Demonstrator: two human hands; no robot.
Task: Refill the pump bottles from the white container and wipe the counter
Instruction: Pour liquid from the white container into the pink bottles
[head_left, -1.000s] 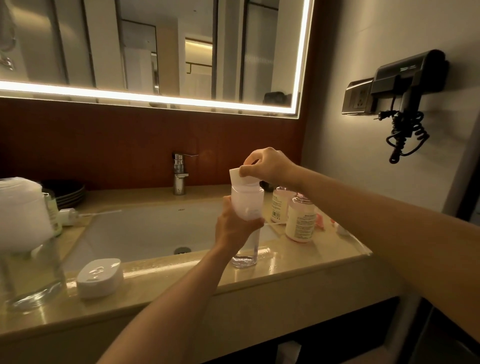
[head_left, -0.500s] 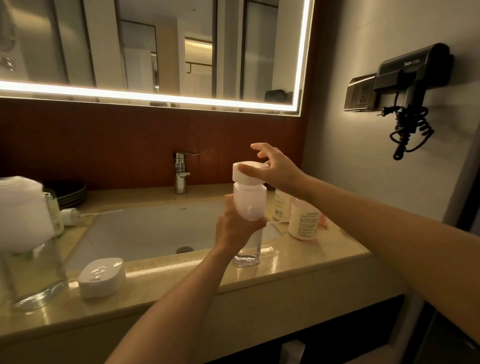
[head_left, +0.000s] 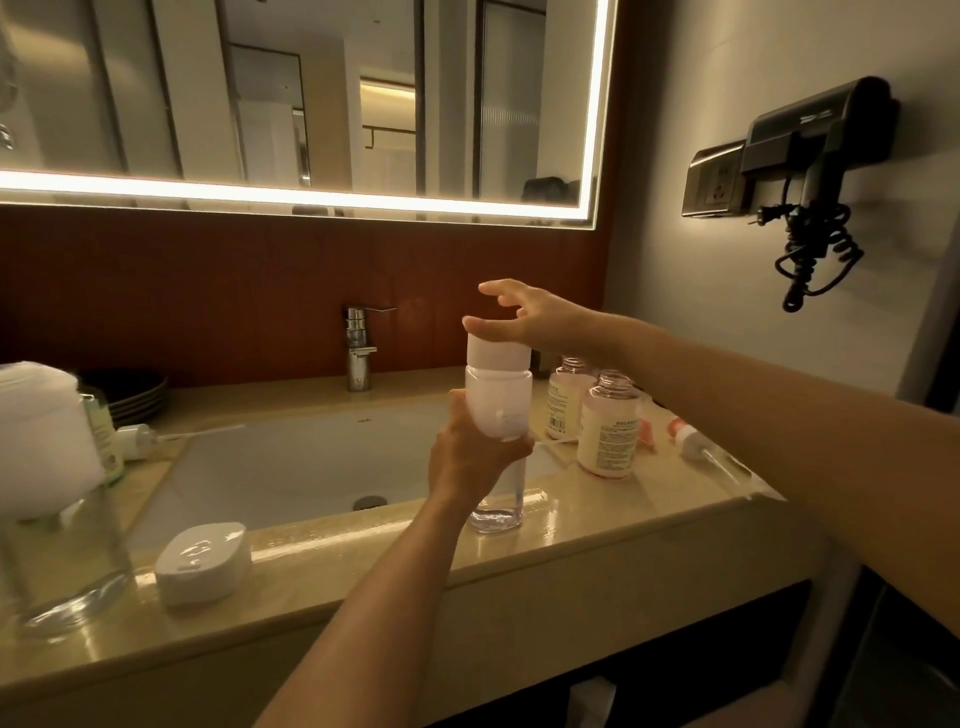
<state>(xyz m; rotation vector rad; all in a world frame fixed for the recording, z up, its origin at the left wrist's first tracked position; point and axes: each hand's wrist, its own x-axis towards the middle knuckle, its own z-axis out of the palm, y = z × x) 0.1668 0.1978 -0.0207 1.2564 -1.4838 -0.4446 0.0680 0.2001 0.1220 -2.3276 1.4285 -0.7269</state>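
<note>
The left hand (head_left: 475, 457) is gripping the white container (head_left: 498, 402) while the right hand (head_left: 540, 322), entering from 3 o'clock, is hovering with released, spread fingers over its cap (head_left: 498, 356).

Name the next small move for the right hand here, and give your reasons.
Probably close the right hand round the white cap and turn it. The left hand grips the white container upright, its cap is on, and the right fingers are spread, only the thumb by the cap. Which way to turn cannot be told.
</note>
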